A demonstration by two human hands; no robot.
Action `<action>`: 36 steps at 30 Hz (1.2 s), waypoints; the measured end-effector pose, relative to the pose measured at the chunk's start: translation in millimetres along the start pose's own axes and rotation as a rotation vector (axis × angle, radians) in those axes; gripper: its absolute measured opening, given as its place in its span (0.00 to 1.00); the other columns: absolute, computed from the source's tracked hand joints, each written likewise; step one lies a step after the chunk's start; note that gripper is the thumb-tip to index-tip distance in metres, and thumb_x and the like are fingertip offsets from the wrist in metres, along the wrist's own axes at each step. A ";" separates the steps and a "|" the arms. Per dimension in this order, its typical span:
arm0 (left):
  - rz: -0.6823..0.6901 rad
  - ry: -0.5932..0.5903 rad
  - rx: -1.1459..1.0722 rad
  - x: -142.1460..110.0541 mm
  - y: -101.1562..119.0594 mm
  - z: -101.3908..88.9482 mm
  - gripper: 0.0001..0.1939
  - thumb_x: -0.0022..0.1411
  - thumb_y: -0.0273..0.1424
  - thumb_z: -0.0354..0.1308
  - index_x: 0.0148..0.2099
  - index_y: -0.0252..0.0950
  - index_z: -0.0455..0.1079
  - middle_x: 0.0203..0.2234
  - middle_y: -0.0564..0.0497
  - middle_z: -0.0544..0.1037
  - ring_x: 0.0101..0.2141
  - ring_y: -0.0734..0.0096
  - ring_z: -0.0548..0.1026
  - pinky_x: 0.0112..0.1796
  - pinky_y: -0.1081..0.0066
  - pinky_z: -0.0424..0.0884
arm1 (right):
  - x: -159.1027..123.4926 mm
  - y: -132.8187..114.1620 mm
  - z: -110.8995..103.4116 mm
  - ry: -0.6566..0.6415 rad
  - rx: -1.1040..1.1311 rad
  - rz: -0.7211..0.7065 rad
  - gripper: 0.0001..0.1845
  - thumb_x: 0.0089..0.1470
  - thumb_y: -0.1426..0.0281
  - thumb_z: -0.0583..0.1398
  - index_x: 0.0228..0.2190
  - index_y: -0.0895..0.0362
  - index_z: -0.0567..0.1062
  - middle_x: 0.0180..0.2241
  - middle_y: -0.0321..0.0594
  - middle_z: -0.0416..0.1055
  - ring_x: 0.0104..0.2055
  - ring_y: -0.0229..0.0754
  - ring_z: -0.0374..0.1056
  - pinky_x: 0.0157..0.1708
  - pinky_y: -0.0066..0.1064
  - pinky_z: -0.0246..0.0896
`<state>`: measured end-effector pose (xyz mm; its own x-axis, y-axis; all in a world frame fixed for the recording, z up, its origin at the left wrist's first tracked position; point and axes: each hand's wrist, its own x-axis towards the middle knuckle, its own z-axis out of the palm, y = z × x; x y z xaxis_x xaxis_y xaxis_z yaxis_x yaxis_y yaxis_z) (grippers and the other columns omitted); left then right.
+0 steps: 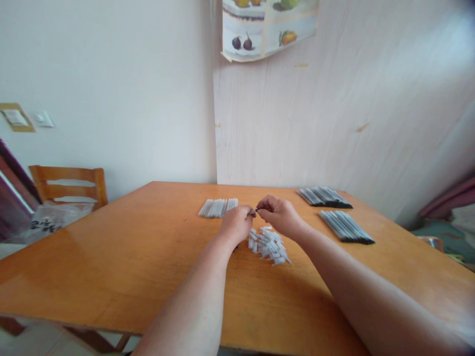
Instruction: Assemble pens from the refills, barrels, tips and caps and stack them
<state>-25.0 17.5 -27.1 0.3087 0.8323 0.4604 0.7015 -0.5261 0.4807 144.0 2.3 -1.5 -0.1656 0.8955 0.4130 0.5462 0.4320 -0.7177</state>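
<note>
Over the middle of the table, my left hand (237, 222) and my right hand (279, 213) meet at their fingertips. My left hand is closed, apparently around a thin pen whose greyish end (253, 212) pokes out past the thumb; the rest is hidden in the palm. The fingers of my right hand pinch a small dark piece (257, 210) against that end. Just below lies a loose pile of short white plastic pieces (270, 245). Behind my left hand, slim white tubes (218, 207) lie side by side. A bit of something dark shows under my left wrist.
Two rows of pens with black ends, a far row (323, 196) and a nearer row (346, 227), lie on the right of the wooden table (148, 247). A wooden chair (70, 174) with a plastic bag (55, 220) stands left. The wall (148, 99) rises behind.
</note>
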 end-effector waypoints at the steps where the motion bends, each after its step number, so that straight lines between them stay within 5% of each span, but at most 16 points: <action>1: 0.003 -0.002 -0.001 0.1 -0.5 0.4 0.14 0.61 0.26 0.48 0.38 0.39 0.76 0.33 0.48 0.81 0.35 0.67 0.76 0.35 0.71 0.66 | -0.2 -0.5 -0.2 -0.009 0.025 -0.001 0.07 0.47 0.72 0.58 0.32 0.55 0.72 0.26 0.35 0.72 0.28 0.36 0.65 0.27 0.26 0.58; 7: -0.014 -0.022 -0.027 0.3 -0.1 0.2 0.15 0.61 0.26 0.47 0.39 0.39 0.76 0.35 0.48 0.81 0.37 0.67 0.76 0.37 0.72 0.66 | -1.2 -3.7 -2.4 -0.066 0.159 0.043 0.07 0.47 0.72 0.58 0.32 0.55 0.71 0.27 0.36 0.72 0.26 0.36 0.66 0.26 0.27 0.61; 18: -0.030 -0.041 0.003 -1.2 4.3 -3.3 0.15 0.61 0.26 0.48 0.39 0.38 0.77 0.33 0.47 0.81 0.37 0.66 0.76 0.37 0.71 0.67 | -2.4 -6.8 -7.7 -0.110 -0.007 0.012 0.04 0.52 0.70 0.58 0.30 0.56 0.72 0.24 0.36 0.71 0.25 0.36 0.66 0.24 0.26 0.58; 29: 0.009 -0.041 -0.051 -0.9 5.4 1.7 0.15 0.61 0.26 0.48 0.40 0.39 0.77 0.37 0.46 0.81 0.40 0.65 0.77 0.39 0.69 0.67 | 0.1 2.2 -2.9 -0.019 -0.426 -0.105 0.21 0.61 0.59 0.51 0.22 0.56 0.69 0.20 0.37 0.67 0.25 0.36 0.61 0.25 0.28 0.48; 36: -0.022 -0.010 -0.226 -0.1 10.8 -0.3 0.13 0.58 0.26 0.50 0.33 0.37 0.77 0.30 0.46 0.80 0.35 0.64 0.76 0.36 0.68 0.66 | -0.8 2.5 -0.8 -0.011 -0.154 -0.008 0.30 0.63 0.51 0.45 0.21 0.56 0.70 0.19 0.38 0.68 0.23 0.37 0.64 0.27 0.28 0.53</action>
<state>-17.7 11.7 -21.7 0.3024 0.8449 0.4413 0.5469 -0.5329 0.6457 146.1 2.6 -3.1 -0.1790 0.8934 0.4121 0.6638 0.4188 -0.6197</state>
